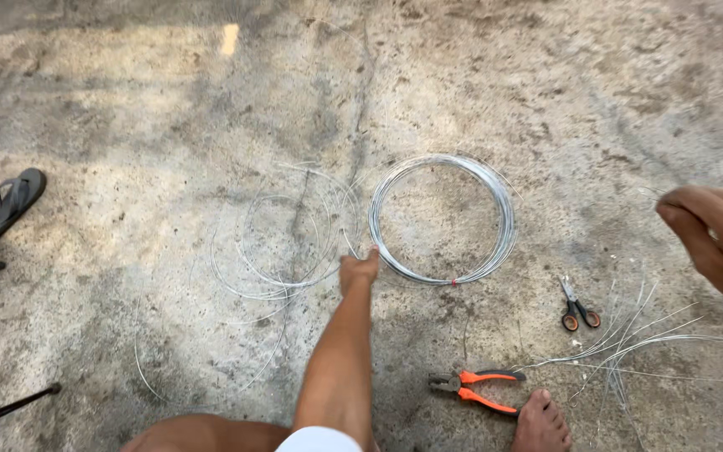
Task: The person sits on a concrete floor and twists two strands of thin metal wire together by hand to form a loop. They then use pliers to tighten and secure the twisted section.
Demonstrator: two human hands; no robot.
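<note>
Reaching from a crouch, left hand (pixel 359 269) pinches loose wire (pixel 282 243) beside the bound coil (pixel 443 219), fingers closed; right hand (pixel 717 238), curled shut, draws a strand, best kept taut.

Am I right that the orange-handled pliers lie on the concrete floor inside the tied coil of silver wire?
Not quite: the head view shows the orange-handled pliers on the concrete floor outside the tied coil of silver wire, nearer the person's bare foot.
</note>
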